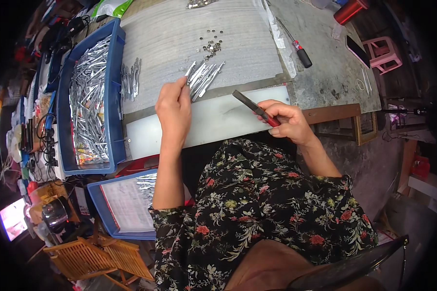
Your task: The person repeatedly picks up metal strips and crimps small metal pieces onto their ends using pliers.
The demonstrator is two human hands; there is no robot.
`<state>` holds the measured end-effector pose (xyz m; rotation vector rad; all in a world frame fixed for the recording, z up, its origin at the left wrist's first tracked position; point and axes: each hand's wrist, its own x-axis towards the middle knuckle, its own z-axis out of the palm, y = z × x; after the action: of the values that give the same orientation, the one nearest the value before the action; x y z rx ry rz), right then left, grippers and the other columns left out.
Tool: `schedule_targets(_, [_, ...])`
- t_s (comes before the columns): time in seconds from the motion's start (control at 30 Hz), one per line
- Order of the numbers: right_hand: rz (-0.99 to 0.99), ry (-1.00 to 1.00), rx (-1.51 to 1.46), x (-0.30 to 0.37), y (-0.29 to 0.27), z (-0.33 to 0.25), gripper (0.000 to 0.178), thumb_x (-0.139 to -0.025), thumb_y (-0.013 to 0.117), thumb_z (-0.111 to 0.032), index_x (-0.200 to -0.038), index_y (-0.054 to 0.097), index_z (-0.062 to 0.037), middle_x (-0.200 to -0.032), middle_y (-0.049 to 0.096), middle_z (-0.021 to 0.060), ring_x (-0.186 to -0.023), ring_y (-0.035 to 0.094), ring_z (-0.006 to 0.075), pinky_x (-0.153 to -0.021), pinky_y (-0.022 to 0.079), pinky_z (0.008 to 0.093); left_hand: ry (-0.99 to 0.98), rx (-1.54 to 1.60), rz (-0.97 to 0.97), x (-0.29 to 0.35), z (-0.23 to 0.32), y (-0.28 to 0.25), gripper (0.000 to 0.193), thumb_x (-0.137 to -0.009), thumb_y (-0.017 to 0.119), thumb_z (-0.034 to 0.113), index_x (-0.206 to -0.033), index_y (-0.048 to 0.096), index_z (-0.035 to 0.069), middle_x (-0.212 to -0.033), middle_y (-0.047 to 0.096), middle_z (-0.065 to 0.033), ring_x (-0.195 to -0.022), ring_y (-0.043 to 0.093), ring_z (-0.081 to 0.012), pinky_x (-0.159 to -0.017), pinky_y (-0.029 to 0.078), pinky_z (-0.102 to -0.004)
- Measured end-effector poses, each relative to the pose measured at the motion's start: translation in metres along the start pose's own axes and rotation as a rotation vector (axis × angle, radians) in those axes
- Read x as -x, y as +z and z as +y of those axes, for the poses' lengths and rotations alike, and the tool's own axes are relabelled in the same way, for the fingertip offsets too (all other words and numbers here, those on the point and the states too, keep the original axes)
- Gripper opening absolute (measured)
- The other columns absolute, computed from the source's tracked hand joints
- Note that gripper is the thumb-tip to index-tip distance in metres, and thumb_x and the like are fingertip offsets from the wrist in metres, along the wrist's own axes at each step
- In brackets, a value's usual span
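My left hand point(172, 104) is closed at the left side of a small pile of thin silvery metal strips point(206, 77), its fingertips pinching the end of one strip point(191, 68). Small round metal rings point(212, 47) lie scattered just beyond the pile. To the right, my right hand point(287, 119) is wrapped round the red handles of pliers point(250, 103). Their dark jaws point up and to the left, over a white board point(218, 116) along the table's near edge. Nothing is between the jaws that I can make out.
At left stands a blue tray point(115, 97) full of metal strips, with more strips point(131, 79) beside it. A lower blue tray point(99, 203) holds paper and strips. A screwdriver point(303, 56) and a phone point(358, 51) lie at right. A pink stool point(384, 53) stands beyond.
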<state>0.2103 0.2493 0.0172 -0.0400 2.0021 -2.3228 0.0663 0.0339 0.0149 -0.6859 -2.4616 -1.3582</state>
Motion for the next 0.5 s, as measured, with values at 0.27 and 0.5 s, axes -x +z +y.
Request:
schedule_targets(0.27, [-0.013,-0.029,-0.013,-0.002,0.0,0.006,0.025,-0.057,0.058,0.002,-0.082,0.055,0.0036,-0.107,0.048,0.0115,-0.088,0.046,0.012,-0.078,0.037,0.0237,0.166,-0.303,-0.112,-0.027,-0.02,0.017,0.012,-0.069,0.053,-0.002,-0.08,0.056,0.0,-0.074,0.055,-0.0163,-0.07,0.052,-0.0319,-0.065,0.042,-0.0399])
schedule_targets(0.5, [-0.019,-0.016,-0.038,0.001,-0.004,0.011,0.029,-0.057,0.056,0.003,-0.086,0.055,0.004,-0.109,0.046,0.0126,-0.089,0.046,0.012,-0.079,0.036,0.0236,0.13,-0.259,-0.067,-0.032,-0.032,0.002,0.015,-0.073,0.054,0.003,-0.087,0.057,-0.001,-0.077,0.056,-0.0188,-0.073,0.055,-0.0336,-0.066,0.043,-0.0388])
